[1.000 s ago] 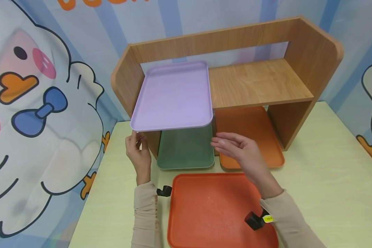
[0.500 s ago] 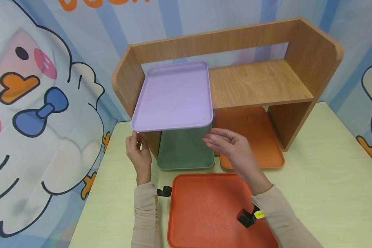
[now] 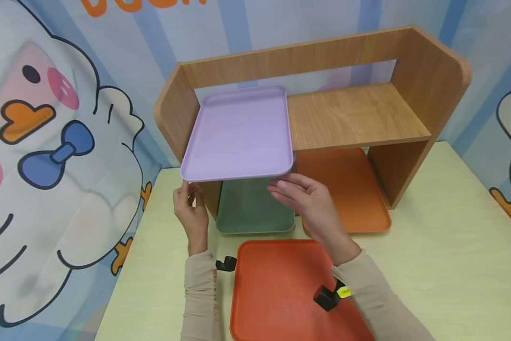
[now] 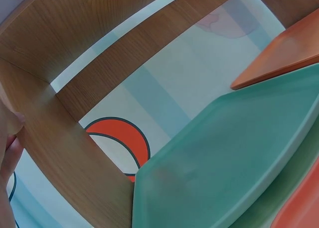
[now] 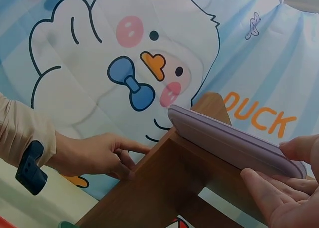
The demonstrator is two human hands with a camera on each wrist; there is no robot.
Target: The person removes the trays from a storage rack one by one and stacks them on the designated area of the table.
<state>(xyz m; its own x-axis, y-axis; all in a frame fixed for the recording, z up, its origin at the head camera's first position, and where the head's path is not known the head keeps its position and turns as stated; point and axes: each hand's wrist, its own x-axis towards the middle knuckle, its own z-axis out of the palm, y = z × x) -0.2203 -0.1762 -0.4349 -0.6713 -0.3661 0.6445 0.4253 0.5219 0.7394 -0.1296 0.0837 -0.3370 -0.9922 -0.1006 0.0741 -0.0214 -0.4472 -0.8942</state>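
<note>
A lilac tray [image 3: 240,135] lies on the left of the upper board of the wooden shelf [image 3: 357,113], its front edge overhanging. My left hand [image 3: 191,213] holds the front of the left side panel, just under the tray's left corner. In the right wrist view, the left hand's [image 5: 102,153] fingers meet that panel. My right hand [image 3: 304,203] is just below the tray's front right corner, fingers fairly straight and pointing left. In the right wrist view, my thumb and fingers [image 5: 271,193] are beside the tray's edge [image 5: 239,146]; contact cannot be told.
A green tray [image 3: 255,208] and an orange tray [image 3: 345,189] lie in the lower level, side by side. A red-orange tray [image 3: 289,293] rests in front on the pale table [image 3: 447,246]. A duck-print cloth [image 3: 67,222] hangs behind and to the left.
My right hand has moved left and slightly up, from near the orange tray to beneath the lilac tray's front right corner. My left hand and the trays stay put.
</note>
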